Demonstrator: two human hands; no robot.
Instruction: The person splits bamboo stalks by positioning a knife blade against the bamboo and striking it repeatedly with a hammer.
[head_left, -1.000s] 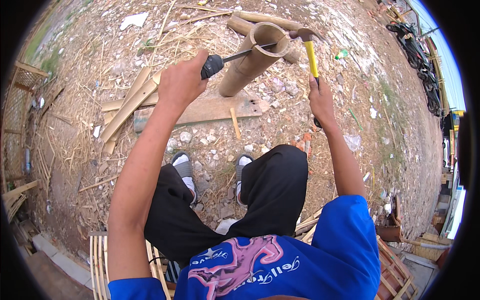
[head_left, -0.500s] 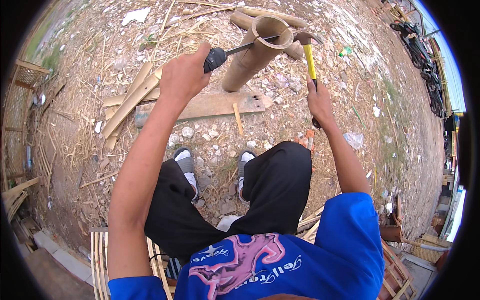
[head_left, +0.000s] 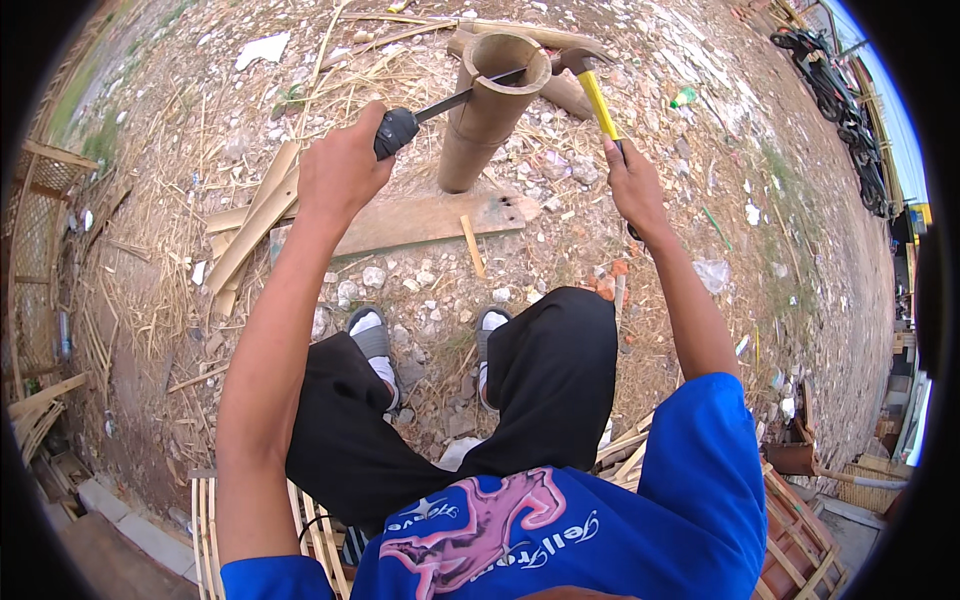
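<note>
My left hand (head_left: 340, 170) is closed round the black wrapped handle of a knife (head_left: 446, 104). Its dark blade lies across the open top of a thick bamboo tube (head_left: 478, 128), cutting through the near left rim. The tube stands on end on the ground, leaning slightly away to the right. In my right hand (head_left: 637, 188) is a hammer (head_left: 599, 106) with a yellow and black handle. The hammer's dark claw head is up beside the tube's right rim, close to the blade tip; whether they touch I cannot tell.
A flat wooden plank (head_left: 410, 222) lies in front of my feet, with split bamboo pieces (head_left: 255, 235) at its left. More bamboo lengths (head_left: 570, 92) rest behind the tube. Stones and straw litter the ground. Parked motorcycles (head_left: 835, 110) stand far right; slatted bamboo (head_left: 207, 530) is beside me.
The bamboo tube's top has swung left, so the tube stands more upright. The knife and my left hand moved left with it. The hammer head shifted left and tilts more toward the tube.
</note>
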